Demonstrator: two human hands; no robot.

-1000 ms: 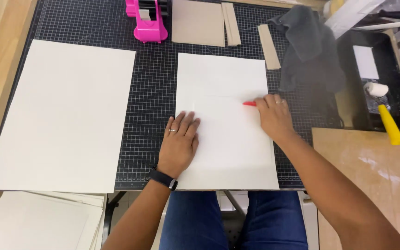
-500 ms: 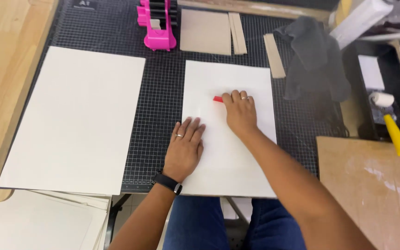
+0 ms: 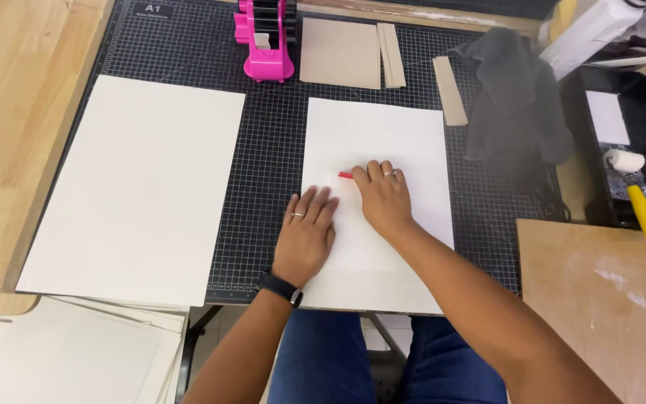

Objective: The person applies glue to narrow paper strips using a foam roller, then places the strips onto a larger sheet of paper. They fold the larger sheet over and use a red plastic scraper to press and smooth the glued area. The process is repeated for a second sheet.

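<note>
Cutting mat [image 3: 278,135] covers the bench. Large white sheet [image 3: 140,187] lies on its left half; smaller white sheet [image 3: 383,142] lies right of centre, its near edge reaching past the mat's front edge. Grey cloth [image 3: 514,97] sits at the mat's right edge, card pieces [image 3: 338,52] and pink tape dispenser [image 3: 267,41] at its far edge. Left hand [image 3: 306,233] rests flat on the smaller sheet, fingers spread — holding nothing. Right hand [image 3: 383,196], just beside it, is closed over a red tool [image 3: 345,176] pressed to the sheet.
</note>
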